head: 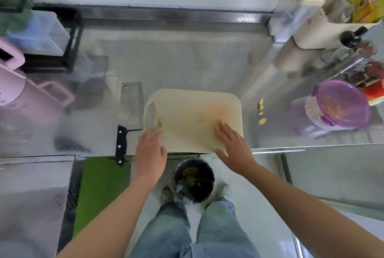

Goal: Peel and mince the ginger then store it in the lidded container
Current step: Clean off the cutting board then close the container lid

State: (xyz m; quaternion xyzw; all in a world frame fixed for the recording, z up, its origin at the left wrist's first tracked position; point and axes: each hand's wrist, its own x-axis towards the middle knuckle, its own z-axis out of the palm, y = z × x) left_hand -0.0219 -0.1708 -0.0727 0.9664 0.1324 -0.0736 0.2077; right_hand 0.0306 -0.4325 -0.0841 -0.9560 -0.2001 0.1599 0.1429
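On the steel counter (187, 60), both hands lie flat on the board (193, 116), fingers straight and holding nothing. The left hand (150, 149) is blurred; the right hand (233, 145) is at the near corner. A cleaver (132, 106) lies just left. Ginger bits (260, 106) lie right of the board, and beyond them is a lidded purple tub (342, 104), its contents unclear. A bin (194, 180) stands below.
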